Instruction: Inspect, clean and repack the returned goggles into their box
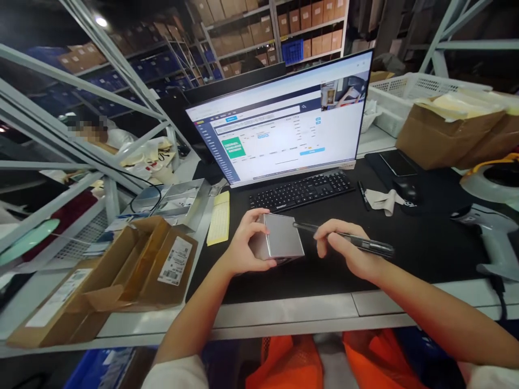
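My left hand [249,243] is closed round a small silver-grey box [284,236], thumb at the near edge and fingers over the far left side. The box is tilted above the black desk mat [251,286]. Between the fingers of my right hand [354,248] is a slim black pen-shaped tool [371,245], its thick end pointing right. The thin tip is at the box's upper right edge; whether it touches or is just above cannot be told. Beyond the box lies a black keyboard [304,190], and left of it a yellow notepad [219,218].
A monitor [279,135] stands behind the keyboard. Opened cardboard boxes [138,265] are at the left, with a metal tray [186,202] behind. On the right are a mouse [405,189], a phone [398,162], a barcode scanner [490,237] and a tape roll [494,178]. Another person works far left.
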`<control>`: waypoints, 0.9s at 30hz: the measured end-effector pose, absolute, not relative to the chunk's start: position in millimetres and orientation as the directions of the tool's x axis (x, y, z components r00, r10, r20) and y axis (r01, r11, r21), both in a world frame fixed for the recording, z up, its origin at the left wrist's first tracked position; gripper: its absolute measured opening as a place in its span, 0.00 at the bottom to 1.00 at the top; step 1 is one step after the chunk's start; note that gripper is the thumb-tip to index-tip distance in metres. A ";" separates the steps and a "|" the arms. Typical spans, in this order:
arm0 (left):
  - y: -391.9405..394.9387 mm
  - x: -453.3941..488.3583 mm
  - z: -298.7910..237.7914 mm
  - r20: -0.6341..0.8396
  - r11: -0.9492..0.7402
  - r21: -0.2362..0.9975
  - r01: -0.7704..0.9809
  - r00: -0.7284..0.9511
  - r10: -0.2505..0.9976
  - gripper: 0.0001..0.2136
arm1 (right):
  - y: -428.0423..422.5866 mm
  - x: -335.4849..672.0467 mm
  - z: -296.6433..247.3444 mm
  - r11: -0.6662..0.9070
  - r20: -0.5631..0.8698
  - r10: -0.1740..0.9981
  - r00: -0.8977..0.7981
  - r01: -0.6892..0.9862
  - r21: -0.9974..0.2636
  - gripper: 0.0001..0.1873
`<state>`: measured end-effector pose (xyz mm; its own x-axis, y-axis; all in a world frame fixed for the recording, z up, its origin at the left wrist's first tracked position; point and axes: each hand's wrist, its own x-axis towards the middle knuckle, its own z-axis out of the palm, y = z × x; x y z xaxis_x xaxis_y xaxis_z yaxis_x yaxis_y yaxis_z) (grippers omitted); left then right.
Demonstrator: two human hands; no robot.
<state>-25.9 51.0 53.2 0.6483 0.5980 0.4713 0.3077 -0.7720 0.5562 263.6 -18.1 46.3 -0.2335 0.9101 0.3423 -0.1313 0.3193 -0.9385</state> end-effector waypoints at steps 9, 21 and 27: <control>41.1 -33.4 51.9 0.529 -0.778 0.587 0.222 0.623 0.577 0.29 | -8.6 223.3 70.9 0.228 0.233 0.893 -0.384 -0.058 -0.972 0.15; 39.7 -30.6 53.5 0.507 -0.775 0.586 0.236 0.640 0.578 0.29 | -1.5 207.4 96.8 0.076 0.063 0.919 -0.389 0.017 -0.997 0.15; 35.6 -26.7 55.4 0.485 -0.773 0.565 0.287 0.643 0.593 0.29 | -0.5 203.0 126.0 0.261 0.160 0.902 -0.401 0.212 -0.942 0.15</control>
<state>-26.7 35.6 55.4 0.6431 0.5927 0.4848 0.2866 -0.7735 0.5654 203.0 -0.5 126.0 -0.4007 0.9020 0.1604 0.2117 0.2615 -0.9417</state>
